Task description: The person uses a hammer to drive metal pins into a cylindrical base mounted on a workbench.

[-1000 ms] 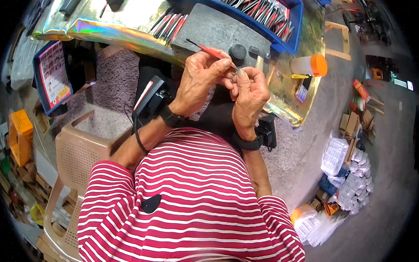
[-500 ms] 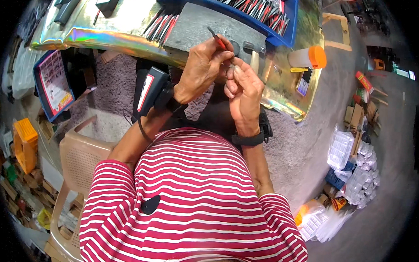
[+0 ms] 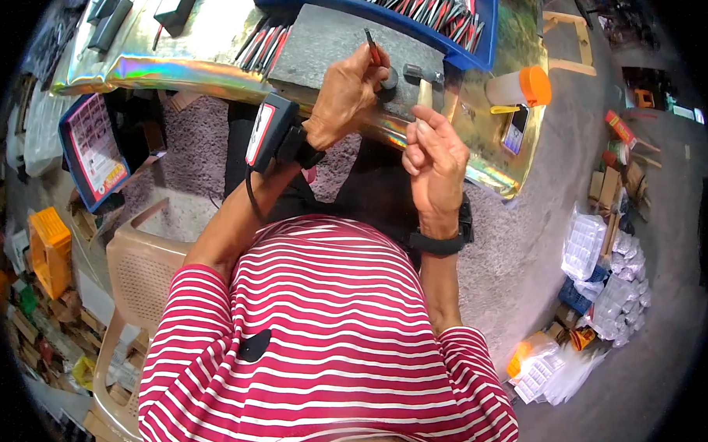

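My left hand (image 3: 344, 100) is closed round a slim, pen-shaped red-and-black piece (image 3: 372, 47), which points up above the fingers. It is over the near edge of a grey block (image 3: 321, 44) on the table, beside a dark round piece (image 3: 389, 79). My right hand (image 3: 436, 165) is apart from the left, palm turned up, with fingers loosely bent and nothing visible in them. Its fingertips are just at the near end of the pale handle (image 3: 425, 93) of a small hammer with a dark head (image 3: 421, 73). Whether they touch the handle, I cannot tell.
Similar slim pieces fill a blue tray (image 3: 489, 39) behind the block, and several more (image 3: 262, 48) lie left of it. A jar with an orange lid (image 3: 535, 87) and a phone (image 3: 515, 131) are on the right. A plastic chair (image 3: 146, 264) stands at left.
My hands, together at the slim piece before, are now apart. The right moved right, toward the hammer handle; the left still holds the piece. The view has shifted slightly.
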`<action>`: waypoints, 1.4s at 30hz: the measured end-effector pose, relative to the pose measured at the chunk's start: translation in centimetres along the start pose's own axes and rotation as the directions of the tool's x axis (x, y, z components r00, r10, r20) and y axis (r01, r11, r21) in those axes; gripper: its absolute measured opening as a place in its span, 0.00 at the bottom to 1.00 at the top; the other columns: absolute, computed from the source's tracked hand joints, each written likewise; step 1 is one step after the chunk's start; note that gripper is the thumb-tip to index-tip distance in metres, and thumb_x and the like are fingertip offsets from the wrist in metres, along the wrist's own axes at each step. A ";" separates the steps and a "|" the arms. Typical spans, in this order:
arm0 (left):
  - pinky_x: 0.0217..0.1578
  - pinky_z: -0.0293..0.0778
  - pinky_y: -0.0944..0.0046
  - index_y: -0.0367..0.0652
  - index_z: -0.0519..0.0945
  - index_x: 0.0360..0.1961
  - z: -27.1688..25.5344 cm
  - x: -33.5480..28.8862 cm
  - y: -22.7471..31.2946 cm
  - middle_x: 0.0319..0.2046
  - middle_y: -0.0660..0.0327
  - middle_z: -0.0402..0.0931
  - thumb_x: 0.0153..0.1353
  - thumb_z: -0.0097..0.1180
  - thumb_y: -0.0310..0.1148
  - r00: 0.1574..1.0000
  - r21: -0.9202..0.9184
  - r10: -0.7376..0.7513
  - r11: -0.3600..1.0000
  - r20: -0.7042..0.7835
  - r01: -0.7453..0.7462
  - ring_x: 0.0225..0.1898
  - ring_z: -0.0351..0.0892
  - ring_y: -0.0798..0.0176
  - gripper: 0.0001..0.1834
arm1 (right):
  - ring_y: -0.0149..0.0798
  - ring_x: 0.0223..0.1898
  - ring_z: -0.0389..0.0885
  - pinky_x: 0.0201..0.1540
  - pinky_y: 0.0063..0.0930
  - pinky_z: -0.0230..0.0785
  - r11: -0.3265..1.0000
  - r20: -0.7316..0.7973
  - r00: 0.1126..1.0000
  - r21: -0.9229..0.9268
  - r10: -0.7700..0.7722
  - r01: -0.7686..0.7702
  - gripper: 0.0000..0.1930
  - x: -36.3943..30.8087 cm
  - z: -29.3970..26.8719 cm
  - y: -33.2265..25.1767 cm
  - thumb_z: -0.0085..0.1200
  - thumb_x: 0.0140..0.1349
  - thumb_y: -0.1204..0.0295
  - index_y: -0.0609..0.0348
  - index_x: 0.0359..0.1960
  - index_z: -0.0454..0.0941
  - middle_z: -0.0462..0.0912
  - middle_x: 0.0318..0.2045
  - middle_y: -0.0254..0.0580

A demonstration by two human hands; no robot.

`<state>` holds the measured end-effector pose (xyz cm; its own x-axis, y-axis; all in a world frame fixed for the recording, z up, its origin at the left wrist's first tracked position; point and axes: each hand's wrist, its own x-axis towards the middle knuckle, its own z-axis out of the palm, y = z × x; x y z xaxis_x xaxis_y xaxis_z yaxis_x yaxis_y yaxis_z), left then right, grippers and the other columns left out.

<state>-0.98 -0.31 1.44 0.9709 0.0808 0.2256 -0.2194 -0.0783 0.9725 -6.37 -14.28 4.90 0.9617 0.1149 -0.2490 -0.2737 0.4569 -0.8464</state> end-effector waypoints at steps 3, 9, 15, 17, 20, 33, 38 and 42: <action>0.23 0.67 0.66 0.37 0.68 0.28 0.0 0.1 -0.1 0.18 0.55 0.70 0.50 0.47 0.20 1.000 0.058 -0.021 0.998 0.006 0.020 0.21 0.74 0.62 0.04 | 0.20 0.16 0.62 0.14 0.11 0.54 0.999 -0.045 0.998 -0.013 -0.035 0.034 0.12 -0.4 -1.4 -0.6 0.46 0.55 0.76 0.68 0.40 0.66 0.70 0.22 0.36; 0.23 0.68 0.65 0.37 0.68 0.28 0.0 0.2 -1.0 0.19 0.53 0.71 0.50 0.47 0.21 0.999 0.085 -0.030 0.996 0.037 0.027 0.21 0.74 0.58 0.03 | 0.20 0.16 0.63 0.14 0.11 0.55 0.994 -0.155 0.984 -0.073 -0.090 0.080 0.11 -0.3 -3.7 -0.9 0.46 0.55 0.76 0.68 0.40 0.67 0.71 0.22 0.37; 0.21 0.68 0.65 0.37 0.68 0.28 0.0 0.3 -1.2 0.18 0.55 0.71 0.51 0.47 0.21 0.999 0.046 -0.020 0.999 0.026 0.019 0.20 0.74 0.61 0.03 | 0.20 0.15 0.61 0.15 0.10 0.52 0.995 -0.201 0.976 -0.074 -0.081 0.068 0.11 -0.4 -4.4 0.0 0.46 0.54 0.77 0.68 0.39 0.68 0.70 0.22 0.36; 0.20 0.68 0.67 0.37 0.68 0.28 -0.1 0.3 -1.1 0.17 0.57 0.70 0.51 0.47 0.22 0.999 0.041 -0.031 0.999 0.030 0.030 0.20 0.74 0.63 0.02 | 0.20 0.15 0.62 0.14 0.10 0.53 0.994 -0.197 0.977 -0.079 -0.086 0.071 0.11 -0.4 -4.7 0.2 0.46 0.54 0.76 0.68 0.39 0.67 0.71 0.21 0.37; 0.17 0.67 0.69 0.38 0.68 0.28 -0.1 0.3 -1.0 0.16 0.60 0.70 0.52 0.47 0.22 0.998 0.028 -0.052 0.998 0.036 0.051 0.19 0.73 0.68 0.02 | 0.21 0.15 0.63 0.13 0.10 0.55 0.993 -0.200 0.975 -0.085 -0.096 0.080 0.11 -0.3 -4.8 0.5 0.46 0.55 0.76 0.68 0.39 0.67 0.71 0.21 0.38; 0.15 0.68 0.73 0.38 0.68 0.29 0.0 0.3 -1.0 0.16 0.62 0.69 0.53 0.47 0.23 0.992 -0.094 -0.126 0.988 0.007 0.126 0.17 0.70 0.73 0.02 | 0.21 0.16 0.62 0.15 0.11 0.54 0.970 -0.243 0.960 -0.227 -0.141 0.085 0.11 -0.1 -4.8 1.1 0.47 0.54 0.76 0.69 0.38 0.67 0.70 0.20 0.36; 0.15 0.68 0.74 0.38 0.68 0.29 0.1 0.4 -1.1 0.16 0.63 0.69 0.53 0.47 0.23 0.993 -0.094 -0.119 0.988 0.006 0.119 0.16 0.69 0.73 0.02 | 0.21 0.16 0.62 0.15 0.11 0.54 0.959 -0.258 0.954 -0.270 -0.153 0.080 0.11 0.1 -4.6 1.2 0.46 0.54 0.76 0.70 0.38 0.67 0.70 0.20 0.36; 0.15 0.68 0.74 0.38 0.68 0.29 0.1 0.4 -1.3 0.16 0.63 0.69 0.54 0.47 0.23 0.994 -0.094 -0.107 0.990 0.007 0.107 0.16 0.69 0.73 0.02 | 0.21 0.16 0.62 0.14 0.11 0.53 0.946 -0.270 0.950 -0.317 -0.153 0.062 0.11 0.3 -4.9 1.6 0.46 0.54 0.76 0.71 0.38 0.66 0.70 0.20 0.36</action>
<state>-0.31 -0.24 0.28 0.9895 0.0818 0.1195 -0.1219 0.0247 0.9922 -6.62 -17.88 1.20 0.9515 -0.1993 -0.2344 -0.2044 0.1597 -0.9658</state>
